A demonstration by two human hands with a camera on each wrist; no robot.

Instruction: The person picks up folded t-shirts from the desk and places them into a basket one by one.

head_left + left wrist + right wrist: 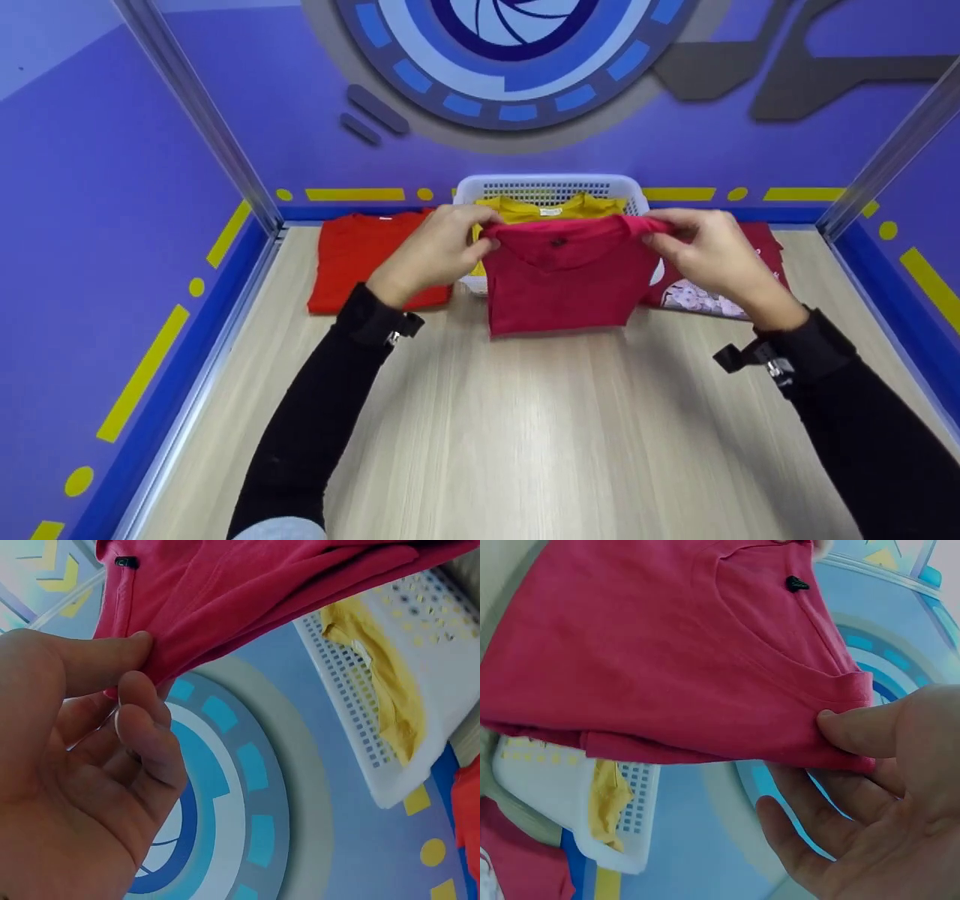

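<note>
Left hand (439, 247) and right hand (709, 244) pinch crimson shirt (566, 292), not yet set down; yellow shirt (517, 211) lies in basket (551, 179), red shirt (360, 262) and printed shirt (705, 298) outside.

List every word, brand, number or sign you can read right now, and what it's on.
No text is readable.
Crimson shirt, dark neck label: too small.
Yellow shirt, white neck label: too blurred.
Red shirt, white collar tag: too small.
Blossom-print shirt: no lettering I can make out.
Back wall: printed shapes, no lettering visible.
</note>
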